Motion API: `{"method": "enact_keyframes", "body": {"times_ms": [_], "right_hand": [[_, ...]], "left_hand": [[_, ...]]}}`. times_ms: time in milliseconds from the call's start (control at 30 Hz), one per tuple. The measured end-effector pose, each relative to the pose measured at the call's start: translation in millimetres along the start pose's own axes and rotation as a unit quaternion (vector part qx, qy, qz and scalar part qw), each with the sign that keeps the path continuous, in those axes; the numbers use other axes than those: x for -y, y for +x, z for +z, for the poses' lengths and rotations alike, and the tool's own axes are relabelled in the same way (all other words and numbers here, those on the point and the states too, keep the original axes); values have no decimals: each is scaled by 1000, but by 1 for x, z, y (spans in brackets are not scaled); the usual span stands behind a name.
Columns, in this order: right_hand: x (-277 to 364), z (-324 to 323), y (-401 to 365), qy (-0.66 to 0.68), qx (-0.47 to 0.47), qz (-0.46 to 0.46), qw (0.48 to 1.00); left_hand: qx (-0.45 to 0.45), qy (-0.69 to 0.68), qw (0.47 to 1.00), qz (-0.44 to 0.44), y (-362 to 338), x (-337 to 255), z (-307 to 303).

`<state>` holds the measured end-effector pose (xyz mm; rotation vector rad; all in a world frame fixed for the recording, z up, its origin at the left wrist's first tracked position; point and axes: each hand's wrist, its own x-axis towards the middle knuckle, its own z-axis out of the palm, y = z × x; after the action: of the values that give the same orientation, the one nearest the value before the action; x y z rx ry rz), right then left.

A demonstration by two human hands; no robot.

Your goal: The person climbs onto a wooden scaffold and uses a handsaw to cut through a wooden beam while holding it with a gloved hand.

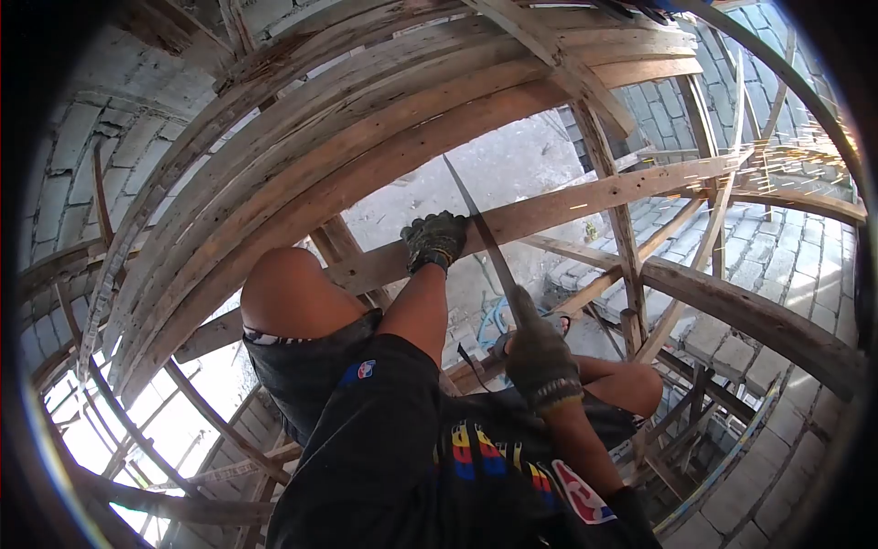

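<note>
A long wooden board [540,209] runs slantwise in front of me, with small dark holes along its face. My left hand [434,240], in a dark knit glove, is closed over this board just left of the saw. My right hand [541,361], gloved as well, is wrapped round the handle end of a handsaw [494,256]. The saw's narrow blade crosses the board at a steep angle, its tip pointing away past the far edge. The right hand hides most of the handle.
Curved wooden planks [366,128] are stacked beyond the board. An upright post [604,156] and a thick beam [750,320] stand to the right. Sparks [805,151] fly at the far right near a block wall [759,247]. The concrete floor [512,165] lies far below.
</note>
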<state>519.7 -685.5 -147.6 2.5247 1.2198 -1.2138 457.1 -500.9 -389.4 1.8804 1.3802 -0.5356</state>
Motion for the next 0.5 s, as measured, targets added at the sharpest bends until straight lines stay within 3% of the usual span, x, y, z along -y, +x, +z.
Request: {"method": "enact_keyframes", "body": {"times_ms": [67,100,200,300,400,500], "right_hand": [[5,4,13,-12,-13,-21,1000],[4,1,1,-23,38,22,999],[18,-37,-59,5,25,-3,1000],[3,-32,-75,-18,-68,-115,991],[4,-21,-20,-16,12,-35,999],[8,-4,47,6,13,-46,999]], "left_hand": [[29,9,1000,1,-12,-6,-20],[48,4,999,22,-9,0,-21],[71,58,995,48,-23,-2,-34],[44,66,996,48,-17,-4,-25],[38,67,996,46,-27,-6,-23],[24,61,997,44,-32,-4,-22]]}}
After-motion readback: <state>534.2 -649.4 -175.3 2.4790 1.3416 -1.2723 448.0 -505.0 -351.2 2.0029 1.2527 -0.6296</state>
